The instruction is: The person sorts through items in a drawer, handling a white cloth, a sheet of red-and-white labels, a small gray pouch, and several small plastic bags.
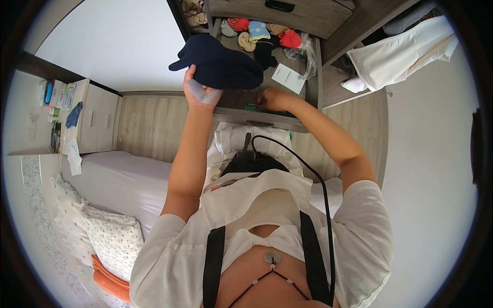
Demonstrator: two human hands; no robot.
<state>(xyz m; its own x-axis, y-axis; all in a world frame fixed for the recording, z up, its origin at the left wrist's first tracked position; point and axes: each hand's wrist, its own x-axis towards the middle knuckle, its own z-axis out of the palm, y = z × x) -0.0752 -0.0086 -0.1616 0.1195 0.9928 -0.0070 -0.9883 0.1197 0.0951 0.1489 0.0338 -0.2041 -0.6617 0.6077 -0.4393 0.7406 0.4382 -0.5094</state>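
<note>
White rectangular card (288, 78) lies in the drawer (313, 66); colourful packets (57, 94) line the shelf (31, 118).

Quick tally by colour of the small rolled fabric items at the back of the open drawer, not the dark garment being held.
Red rolled items: 2
Tan rolled items: 2
Light blue with yellow: 1
Pale grey-green: 1
Black: 1
Total: 7, as far as the view shows; the navy garment in the left hand may hide more.

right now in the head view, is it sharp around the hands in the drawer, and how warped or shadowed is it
Head view: left hand on the navy garment and right hand in the open drawer look reasonably sharp; even daylight, soft shadow inside the drawer; fisheye bends the bed and walls, black vignette at the rim.
</note>
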